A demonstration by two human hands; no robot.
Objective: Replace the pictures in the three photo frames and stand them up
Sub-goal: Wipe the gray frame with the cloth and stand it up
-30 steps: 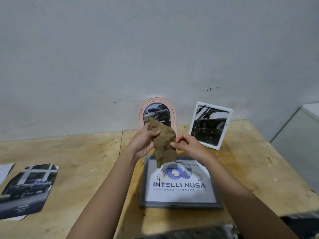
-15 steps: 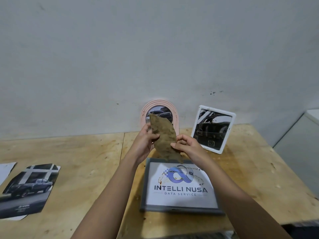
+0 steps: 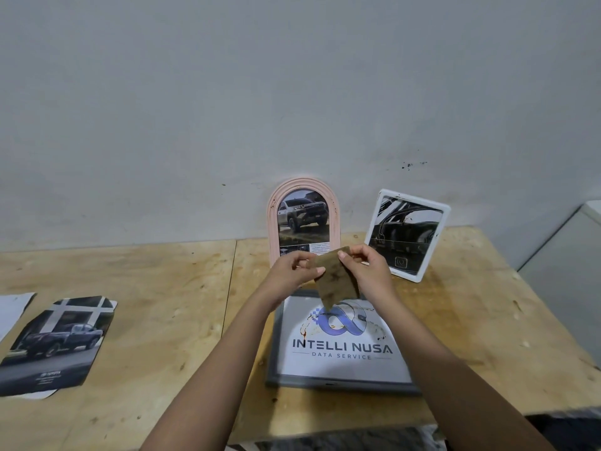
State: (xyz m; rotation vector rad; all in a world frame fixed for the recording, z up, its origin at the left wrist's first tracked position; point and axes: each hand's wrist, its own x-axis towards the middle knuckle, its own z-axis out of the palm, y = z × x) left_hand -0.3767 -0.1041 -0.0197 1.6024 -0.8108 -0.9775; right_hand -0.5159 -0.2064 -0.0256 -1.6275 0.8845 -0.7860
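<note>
A brown stained card piece (image 3: pixel 335 279) hangs between both hands, above a grey frame (image 3: pixel 272 359) that lies flat on the table with an "Intelli Nusa" logo sheet in it. My left hand (image 3: pixel 294 271) pinches the card's left edge. My right hand (image 3: pixel 366 266) pinches its top right corner. Behind them a pink arched frame (image 3: pixel 271 222) with a car picture stands against the wall. A white frame (image 3: pixel 447 219) with a dark car picture leans upright to its right.
Loose car pictures (image 3: pixel 55 343) and a white sheet (image 3: pixel 11 309) lie at the left of the wooden table (image 3: pixel 162 320). A grey wall (image 3: pixel 292 92) rises right behind the frames. A white cabinet (image 3: pixel 566 252) stands beyond the table's right edge.
The brown card has been lowered and turned from upright to tilted, uncovering the pink frame's car picture. Both hands stay on it.
</note>
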